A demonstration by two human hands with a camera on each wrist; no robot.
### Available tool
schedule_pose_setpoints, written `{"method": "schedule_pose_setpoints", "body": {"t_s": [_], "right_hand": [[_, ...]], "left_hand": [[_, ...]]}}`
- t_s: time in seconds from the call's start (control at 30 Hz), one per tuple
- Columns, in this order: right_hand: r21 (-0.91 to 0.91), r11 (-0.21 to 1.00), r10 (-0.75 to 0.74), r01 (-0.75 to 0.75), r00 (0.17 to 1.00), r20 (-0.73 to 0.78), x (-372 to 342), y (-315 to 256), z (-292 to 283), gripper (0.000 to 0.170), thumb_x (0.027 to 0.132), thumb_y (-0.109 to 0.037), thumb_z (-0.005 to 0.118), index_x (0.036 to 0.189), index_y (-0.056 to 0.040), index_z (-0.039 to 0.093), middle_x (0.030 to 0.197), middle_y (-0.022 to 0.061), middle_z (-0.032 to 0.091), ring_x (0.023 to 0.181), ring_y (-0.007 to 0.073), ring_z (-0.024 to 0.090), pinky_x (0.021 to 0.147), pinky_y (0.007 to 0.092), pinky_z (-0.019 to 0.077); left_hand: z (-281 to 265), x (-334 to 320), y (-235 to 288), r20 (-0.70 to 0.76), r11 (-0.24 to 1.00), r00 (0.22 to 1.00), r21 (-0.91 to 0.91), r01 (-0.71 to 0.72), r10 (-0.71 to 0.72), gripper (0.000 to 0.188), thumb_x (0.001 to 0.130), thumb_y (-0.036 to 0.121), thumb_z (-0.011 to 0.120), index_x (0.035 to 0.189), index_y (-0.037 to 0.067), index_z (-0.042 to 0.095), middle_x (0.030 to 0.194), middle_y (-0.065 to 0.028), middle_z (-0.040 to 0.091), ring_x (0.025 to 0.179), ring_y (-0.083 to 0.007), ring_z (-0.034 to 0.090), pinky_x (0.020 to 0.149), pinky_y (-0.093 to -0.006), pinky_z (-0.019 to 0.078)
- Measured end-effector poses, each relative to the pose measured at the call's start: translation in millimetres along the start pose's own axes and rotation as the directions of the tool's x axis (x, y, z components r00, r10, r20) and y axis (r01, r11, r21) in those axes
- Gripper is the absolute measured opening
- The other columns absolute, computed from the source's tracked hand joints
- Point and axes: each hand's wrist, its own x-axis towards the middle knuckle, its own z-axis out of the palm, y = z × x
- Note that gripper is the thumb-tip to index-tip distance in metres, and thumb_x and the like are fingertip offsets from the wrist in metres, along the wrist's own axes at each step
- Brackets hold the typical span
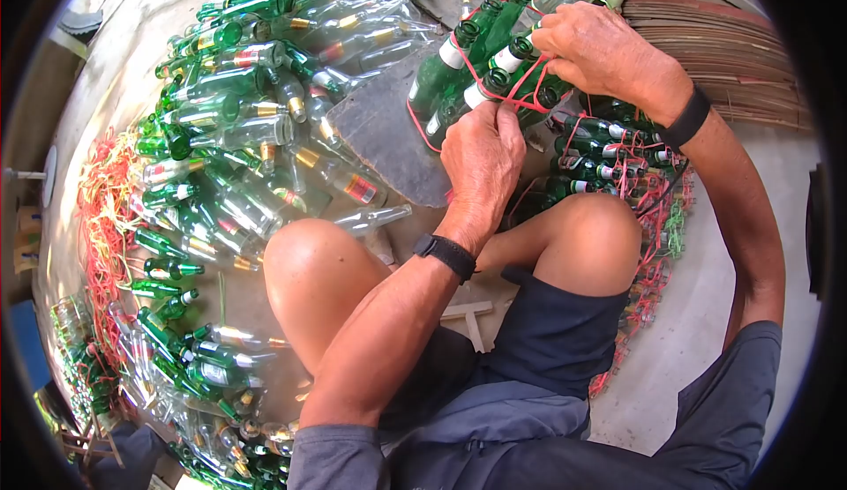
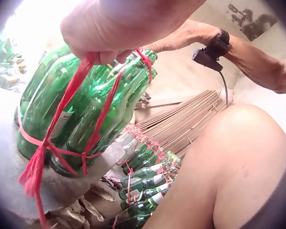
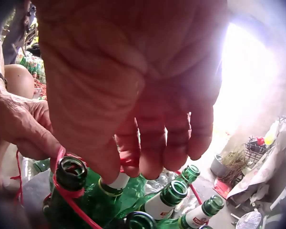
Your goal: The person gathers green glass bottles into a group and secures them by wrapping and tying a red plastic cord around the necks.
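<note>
Both hands (image 1: pixel 483 150) (image 1: pixel 595 49) pinch red twine (image 2: pixel 66 98); bottle bases (image 2: pixel 27 149) show from left wrist, not right.

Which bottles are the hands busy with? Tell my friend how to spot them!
Find the grey slab just beyond the bare knees. On it, by the left hand and right hand, stand green bottles. Red string circles them, unlike the loose heap at left; the tied bottles at right sit off the slab.
</note>
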Motion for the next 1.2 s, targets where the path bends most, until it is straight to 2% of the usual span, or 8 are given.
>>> {"method": "schedule_pose_setpoints", "body": {"t_s": [0.07,0.13,0.23,0.37,0.53,0.63,0.87,1.2], "right_hand": [[0.029,0.999,0.027,-0.028,0.999,0.019,3,9,-1,0.014,0.083,-0.013,0.073,0.087,-0.003,0.064,0.09,0.0156,0.066,0.096,0.0383,0.067,0.086,0.0496,0.0533],[0.114,0.992,0.047,-0.051,0.998,0.035,8,17,-4,0.018,0.085,-0.018,0.071,0.088,-0.0002,0.067,0.084,0.0243,0.067,0.089,0.0467,0.068,0.078,0.0548,0.0545],[0.15,0.986,0.061,-0.073,0.995,0.08,17,18,-7,0.021,0.086,-0.019,0.071,0.085,0.001,0.066,0.08,0.0261,0.066,0.087,0.0479,0.067,0.076,0.0549,0.0536],[0.134,0.991,0.013,-0.014,1.0,0.013,23,24,2,0.017,0.087,-0.014,0.068,0.083,0.0016,0.062,0.075,0.0237,0.063,0.079,0.0464,0.064,0.072,0.0532,0.0501],[0.32,0.944,0.027,-0.082,0.985,0.171,33,29,-1,0.014,0.09,-0.012,0.062,0.087,0.0019,0.062,0.074,0.0245,0.059,0.076,0.0468,0.061,0.069,0.0526,0.0471],[0.32,0.947,-0.022,-0.018,0.992,0.122,33,29,2,0.014,0.091,-0.011,0.059,0.09,0.0021,0.061,0.073,0.0242,0.058,0.077,0.0464,0.061,0.071,0.0525,0.0474],[0.292,0.956,-0.009,-0.026,0.993,0.117,40,31,12,0.013,0.092,-0.01,0.056,0.091,0.0027,0.061,0.078,0.0238,0.061,0.082,0.045,0.062,0.076,0.0513,0.0484],[0.291,0.957,-0.043,-0.017,0.98,0.197,54,26,5,0.01,0.092,-0.009,0.058,0.091,-0.0004,0.063,0.079,0.0196,0.063,0.084,0.0406,0.064,0.077,0.0466,0.0505]], "left_hand": [[2,1,0,0.015,1.0,1.0,-0.008,0.004,-0.004,0.035,0.101,0.027,0.059,0.089,-0.002,0.073,0.08,-0.029,0.069,0.081,-0.0507,0.069,0.074,-0.0578,0.0528],[3,3,-1,0.026,0.998,0.999,-0.045,0.036,-0.035,0.036,0.102,0.028,0.059,0.09,-0.003,0.073,0.082,-0.0303,0.069,0.084,-0.0518,0.068,0.076,-0.0584,0.0525],[6,2,0,0.073,0.992,0.993,-0.08,0.099,-0.093,0.036,0.102,0.028,0.06,0.091,-0.004,0.073,0.085,-0.0318,0.069,0.087,-0.053,0.068,0.078,-0.0584,0.0524],[6,2,1,0.073,0.989,0.991,-0.093,0.116,-0.109,0.037,0.102,0.028,0.06,0.091,-0.005,0.072,0.085,-0.0325,0.069,0.087,-0.0535,0.068,0.078,-0.0581,0.0524],[9,2,-1,0.073,0.976,0.989,-0.169,0.137,-0.127,0.037,0.101,0.027,0.059,0.089,-0.006,0.07,0.084,-0.0328,0.068,0.087,-0.0537,0.068,0.078,-0.0578,0.0522],[11,2,-1,0.071,0.977,0.989,-0.165,0.137,-0.127,0.036,0.101,0.026,0.059,0.088,-0.006,0.07,0.083,-0.0327,0.068,0.086,-0.0537,0.068,0.077,-0.0577,0.052],[17,0,0,0.006,0.974,0.995,-0.207,0.096,-0.097,0.034,0.1,0.023,0.059,0.085,-0.007,0.069,0.081,-0.0324,0.067,0.084,-0.0535,0.067,0.076,-0.0577,0.0512],[22,-1,-1,0.005,0.963,0.996,-0.254,0.09,-0.092,0.03,0.1,0.018,0.06,0.086,-0.007,0.066,0.081,-0.0329,0.066,0.085,-0.0534,0.067,0.075,-0.0571,0.0502]]}}
